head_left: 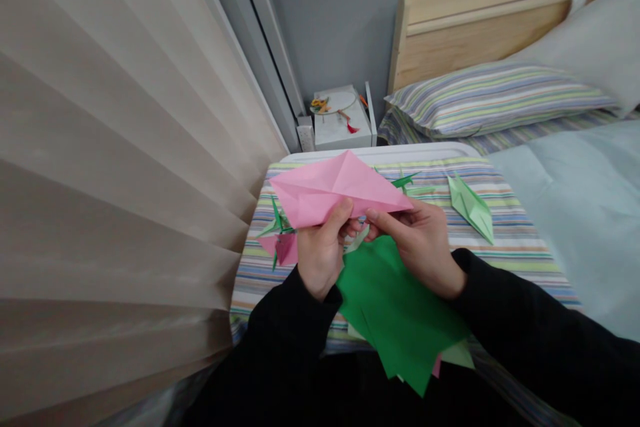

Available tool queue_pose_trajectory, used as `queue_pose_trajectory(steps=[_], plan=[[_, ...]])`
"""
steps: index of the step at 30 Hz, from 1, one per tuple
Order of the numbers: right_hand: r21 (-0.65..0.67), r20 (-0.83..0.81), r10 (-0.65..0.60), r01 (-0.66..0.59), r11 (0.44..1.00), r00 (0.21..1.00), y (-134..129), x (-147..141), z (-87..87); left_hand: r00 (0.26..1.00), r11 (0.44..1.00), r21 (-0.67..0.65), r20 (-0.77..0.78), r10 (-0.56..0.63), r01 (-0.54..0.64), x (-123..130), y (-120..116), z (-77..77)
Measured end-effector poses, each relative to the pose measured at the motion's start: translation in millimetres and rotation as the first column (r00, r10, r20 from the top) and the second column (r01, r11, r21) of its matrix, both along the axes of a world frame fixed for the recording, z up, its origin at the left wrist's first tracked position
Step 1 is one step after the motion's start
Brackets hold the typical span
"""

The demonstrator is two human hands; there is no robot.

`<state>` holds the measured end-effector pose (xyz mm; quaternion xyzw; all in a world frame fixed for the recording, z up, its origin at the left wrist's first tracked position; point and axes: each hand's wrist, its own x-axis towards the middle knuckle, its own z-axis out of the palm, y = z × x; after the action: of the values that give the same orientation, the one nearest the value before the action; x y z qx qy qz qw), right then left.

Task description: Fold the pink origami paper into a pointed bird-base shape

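A creased sheet of pink origami paper [333, 180], partly folded, is held up above the table by both hands. My left hand [325, 240] pinches its lower edge, thumb on top. At the paper's lower right edge, my right hand [423, 240] closes thumb and fingers on it. Beneath the hands lie green paper sheets [405, 307], with corners of pink and pale green paper showing under them. Pink and green folded paper pieces [286, 248] sit to the left, partly covered. Behind the pink paper, a green folded piece [406, 181] is partly hidden.
A light green folded paper [471, 207] lies on the striped cloth [520, 247] at the right. Behind the table stands a white cabinet [345, 130] with an embroidery hoop on it. Beige curtains [125, 180] hang at the left; a bed with a striped pillow [505, 97] is at the right.
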<state>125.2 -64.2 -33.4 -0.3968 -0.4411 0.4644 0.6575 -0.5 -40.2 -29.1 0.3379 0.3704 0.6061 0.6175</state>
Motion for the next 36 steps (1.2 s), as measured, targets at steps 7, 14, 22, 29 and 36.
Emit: queue_pose_trajectory(steps=[7,14,22,29,36], plan=[[-0.041,-0.052,-0.047,0.045,0.998,0.998,4,2,-3.4,0.996,0.996,0.017,-0.003,0.091,-0.091,0,1,1.1],[-0.049,-0.068,-0.041,0.038,0.998,0.997,5,2,-6.7,0.995,0.994,0.047,-0.035,0.095,-0.094,-1,2,-1.8],[-0.027,-0.050,-0.043,0.042,0.999,0.998,3,3,-0.9,0.987,0.984,0.121,-0.074,0.140,-0.131,-4,1,-4.8],[-0.035,-0.030,-0.036,0.035,0.999,0.999,3,3,1.1,0.974,0.997,0.071,-0.228,-0.005,0.022,-11,-1,-18.7],[-0.013,-0.079,0.035,-0.037,0.999,0.996,3,4,0.5,0.982,0.999,0.048,-0.191,-0.005,0.014,-9,-1,-15.0]])
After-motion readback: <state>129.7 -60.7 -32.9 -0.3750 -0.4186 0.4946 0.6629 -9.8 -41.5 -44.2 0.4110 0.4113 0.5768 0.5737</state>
